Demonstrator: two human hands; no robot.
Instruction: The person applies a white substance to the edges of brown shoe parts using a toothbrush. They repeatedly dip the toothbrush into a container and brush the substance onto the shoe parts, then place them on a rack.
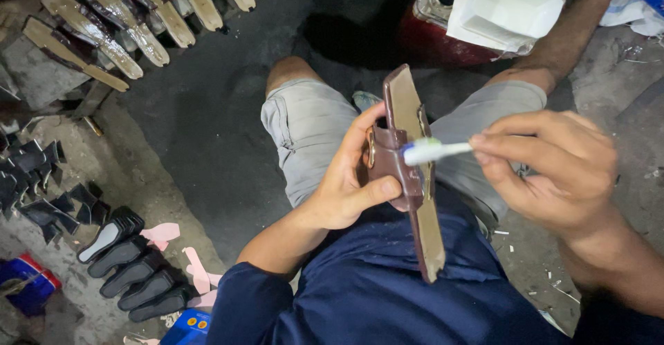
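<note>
My left hand (346,182) grips a brown sandal upper mounted on a tan insole (413,172), held upright over my lap, thumb across its strap. My right hand (550,168) pinches a white toothbrush (436,152) by its handle. The brush head rests against the insole's edge beside the strap. A small metal buckle shows on the strap's left side.
A row of finished brown-strapped insoles (117,23) leans at the top left. Black soles (131,272) lie stacked at the lower left with pink cut-outs (197,269) beside them. Dark cut pieces (34,179) sit at the left. A red can with a white tray (501,6) stands ahead.
</note>
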